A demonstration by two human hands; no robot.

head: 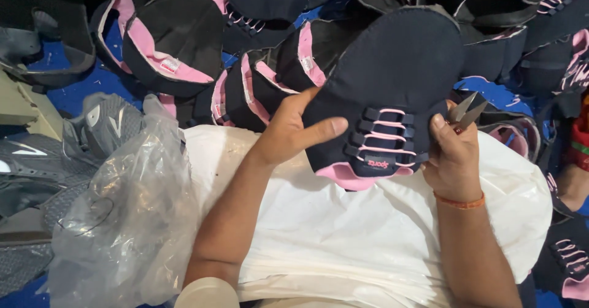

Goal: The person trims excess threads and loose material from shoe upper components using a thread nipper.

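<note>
Clear plastic bag [132, 222] (grey uppers [101, 127] beside)

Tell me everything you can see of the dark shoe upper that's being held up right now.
The shoe upper is dark navy fabric, flat and unlasted, with pink lining at its lower edge, pink laces through dark loops, and a small tongue label. It is held up over a white cloth, toe end away. The left hand grips its left edge, thumb across the front; the right hand, holding thread snips, touches the right.

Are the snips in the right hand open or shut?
Open: the snips' two metal blades spread apart above the right hand.
</note>
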